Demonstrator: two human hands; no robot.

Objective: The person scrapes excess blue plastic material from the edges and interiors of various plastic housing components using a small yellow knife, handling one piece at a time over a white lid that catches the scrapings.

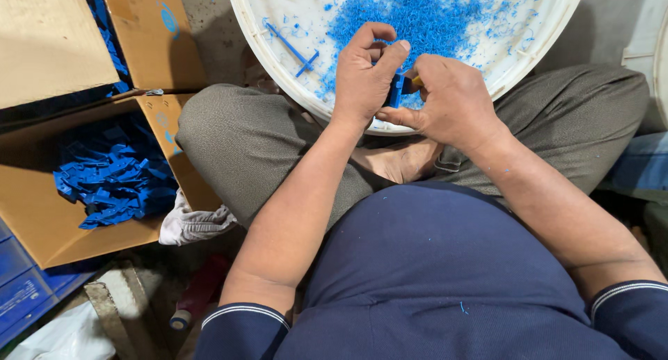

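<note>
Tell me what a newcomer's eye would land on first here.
First, the heap of bright blue plastic shavings in the round white plastic tub at top centre. Just below it, the left hand and right hand meet over the tub's near rim, gripping a small blue plastic part. At the left, an open brown cardboard box holds a pile of blue plastic pieces.

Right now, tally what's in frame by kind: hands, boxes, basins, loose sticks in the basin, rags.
Hands: 2, left hand and right hand, both on one small blue part
Cardboard boxes: 2
White basin: 1
Blue sticks in the basin: 2
White rag: 1
Total: 9
</note>
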